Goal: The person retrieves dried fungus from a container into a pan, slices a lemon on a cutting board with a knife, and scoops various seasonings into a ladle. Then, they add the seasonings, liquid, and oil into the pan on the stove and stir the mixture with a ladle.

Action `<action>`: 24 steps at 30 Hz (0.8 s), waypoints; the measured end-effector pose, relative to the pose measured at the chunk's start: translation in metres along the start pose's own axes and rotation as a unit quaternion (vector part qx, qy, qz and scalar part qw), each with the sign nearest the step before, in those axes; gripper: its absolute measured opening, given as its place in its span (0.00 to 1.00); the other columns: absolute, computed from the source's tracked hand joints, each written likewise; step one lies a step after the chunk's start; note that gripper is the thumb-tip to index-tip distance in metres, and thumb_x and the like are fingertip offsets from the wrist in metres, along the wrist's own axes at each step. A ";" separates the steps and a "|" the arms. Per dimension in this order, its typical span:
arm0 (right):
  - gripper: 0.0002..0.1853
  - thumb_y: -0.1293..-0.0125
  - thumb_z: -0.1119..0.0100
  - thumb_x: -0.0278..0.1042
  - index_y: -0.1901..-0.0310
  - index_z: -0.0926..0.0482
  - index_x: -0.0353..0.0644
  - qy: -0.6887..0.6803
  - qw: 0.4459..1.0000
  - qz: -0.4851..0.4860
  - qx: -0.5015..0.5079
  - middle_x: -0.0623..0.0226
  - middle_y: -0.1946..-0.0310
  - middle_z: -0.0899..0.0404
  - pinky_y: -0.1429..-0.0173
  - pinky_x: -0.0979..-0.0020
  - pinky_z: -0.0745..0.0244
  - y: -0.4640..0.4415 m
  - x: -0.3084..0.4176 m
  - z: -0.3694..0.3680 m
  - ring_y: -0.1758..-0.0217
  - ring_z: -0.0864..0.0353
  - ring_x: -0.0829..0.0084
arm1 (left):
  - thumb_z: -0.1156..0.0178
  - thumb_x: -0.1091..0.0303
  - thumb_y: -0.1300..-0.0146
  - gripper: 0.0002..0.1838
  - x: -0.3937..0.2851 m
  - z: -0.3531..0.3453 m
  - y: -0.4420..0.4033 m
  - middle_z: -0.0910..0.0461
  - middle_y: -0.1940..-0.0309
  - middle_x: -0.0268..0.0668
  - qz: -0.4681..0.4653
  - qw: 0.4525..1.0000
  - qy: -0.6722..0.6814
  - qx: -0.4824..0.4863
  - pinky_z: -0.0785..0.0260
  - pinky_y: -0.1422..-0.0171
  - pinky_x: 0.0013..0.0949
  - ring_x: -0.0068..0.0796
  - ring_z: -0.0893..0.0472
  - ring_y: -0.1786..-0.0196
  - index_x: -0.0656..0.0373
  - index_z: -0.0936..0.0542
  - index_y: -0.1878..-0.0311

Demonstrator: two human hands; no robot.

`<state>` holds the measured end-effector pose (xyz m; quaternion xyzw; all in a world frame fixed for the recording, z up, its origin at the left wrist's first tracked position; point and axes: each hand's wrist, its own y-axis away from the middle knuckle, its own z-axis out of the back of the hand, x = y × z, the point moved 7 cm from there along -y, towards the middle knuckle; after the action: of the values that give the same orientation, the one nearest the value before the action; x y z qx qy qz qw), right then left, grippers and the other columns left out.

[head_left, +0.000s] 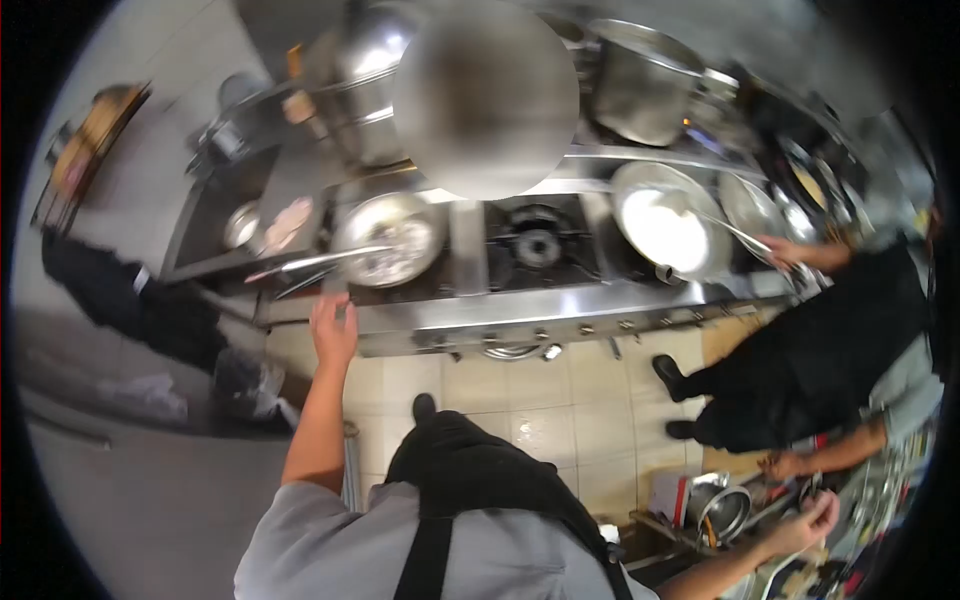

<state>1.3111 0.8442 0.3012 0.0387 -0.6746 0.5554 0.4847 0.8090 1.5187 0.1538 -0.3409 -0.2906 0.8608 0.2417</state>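
My left hand (333, 328) reaches to the stove's front edge, its fingers partly spread and nothing seen in them. Just above it lies the handle of a metal utensil that rests in a frying pan (427, 213) with pale pieces of food. My right hand (812, 524) is stretched out at the lower right, over a cluttered shelf. Its fingers are curled together by a small dark item, and blur hides what they grip. Beside the shelf's front stands a metal pot (733, 512).
At the right, a co-worker's hand (790, 252) holds a long utensil in a wide pan of white liquid (655, 235). Their other hand (785, 466) is near my right hand. A tall pot (645, 95) stands at the back. A burner (538, 247) lies between the pans.
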 end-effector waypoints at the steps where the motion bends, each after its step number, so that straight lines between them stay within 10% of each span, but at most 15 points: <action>1: 0.10 0.32 0.41 0.30 0.53 0.21 0.35 -0.054 0.995 -0.043 0.069 0.67 0.62 0.20 0.60 0.78 0.25 0.051 0.015 -0.045 0.62 0.23 0.77 | 0.38 0.76 0.47 0.10 0.021 0.023 -0.023 0.21 0.60 0.41 -0.026 0.998 -0.040 -0.037 0.33 0.45 0.41 0.46 0.23 0.52 0.59 0.21 0.60; 7: 0.06 0.34 0.39 0.30 0.57 0.23 0.43 -0.197 0.836 -0.188 0.476 0.71 0.63 0.21 0.64 0.80 0.28 0.334 0.193 -0.227 0.64 0.23 0.81 | 0.33 0.67 0.50 0.24 0.182 0.092 -0.117 0.24 0.47 0.37 0.021 0.982 -0.186 -0.003 0.42 0.35 0.49 0.42 0.29 0.39 0.53 0.23 0.47; 13: 0.06 0.36 0.39 0.24 0.58 0.24 0.40 -0.261 0.643 -0.172 0.699 0.72 0.66 0.22 0.60 0.80 0.28 0.518 0.337 -0.287 0.65 0.25 0.83 | 0.31 0.64 0.50 0.30 0.288 0.048 -0.114 0.24 0.47 0.37 0.178 0.912 -0.203 0.309 0.40 0.35 0.53 0.42 0.28 0.39 0.49 0.26 0.41; 18: 0.12 0.33 0.39 0.38 0.54 0.24 0.40 -0.248 0.432 -0.258 0.828 0.70 0.66 0.20 0.62 0.77 0.25 0.645 0.399 -0.302 0.64 0.21 0.80 | 0.31 0.66 0.50 0.17 0.286 0.052 -0.109 0.19 0.63 0.41 0.191 0.881 -0.133 0.413 0.29 0.51 0.43 0.44 0.19 0.55 0.58 0.19 0.56; 24: 0.25 0.32 0.44 0.54 0.45 0.30 0.40 -0.138 0.268 -0.412 0.860 0.61 0.59 0.21 0.53 0.68 0.23 0.719 0.422 -0.286 0.58 0.19 0.69 | 0.29 0.74 0.49 0.15 0.146 0.059 -0.024 0.25 0.74 0.28 0.363 0.790 0.197 0.453 0.35 0.69 0.26 0.17 0.29 0.73 0.61 0.24 0.61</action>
<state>0.8388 1.5474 0.0585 0.7818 0.2456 0.5242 0.2318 0.6765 1.6063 0.1400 -0.4347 0.3315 0.8324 0.0904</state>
